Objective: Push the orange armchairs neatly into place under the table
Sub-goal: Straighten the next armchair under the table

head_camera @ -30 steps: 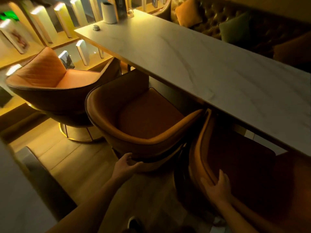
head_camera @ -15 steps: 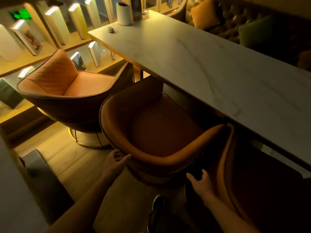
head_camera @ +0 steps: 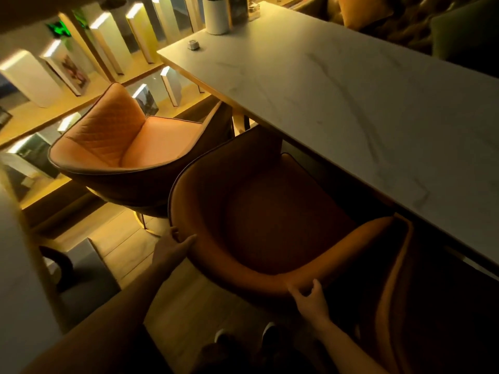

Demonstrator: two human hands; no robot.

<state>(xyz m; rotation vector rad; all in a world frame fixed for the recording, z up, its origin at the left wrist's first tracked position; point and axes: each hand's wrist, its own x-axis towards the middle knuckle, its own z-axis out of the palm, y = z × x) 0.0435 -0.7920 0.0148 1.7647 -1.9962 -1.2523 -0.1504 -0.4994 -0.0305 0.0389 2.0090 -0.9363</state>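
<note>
I've got the middle orange armchair [head_camera: 272, 225] dead centre, its rounded leather-look shell curving toward me, seat front tucked under the marble-veined table [head_camera: 364, 103]. My left hand [head_camera: 172, 247] sits at its nine-o'clock rim, thumb over the top edge, fingers [head_camera: 175, 231] wrapped on the outer shell. My right hand [head_camera: 310, 300] is at six o'clock, fingers curled up against the padded back rim, clamped lightly there. At eleven o'clock a second armchair [head_camera: 129, 149] with a quilted back stands angled away from the table, well out. At three o'clock a third armchair [head_camera: 399, 265] touches mine, dark. On the tabletop's far end, a white cylindrical holder [head_camera: 216, 14]; I can't tell its contents. Wooden plank floor [head_camera: 124, 238] below.
</note>
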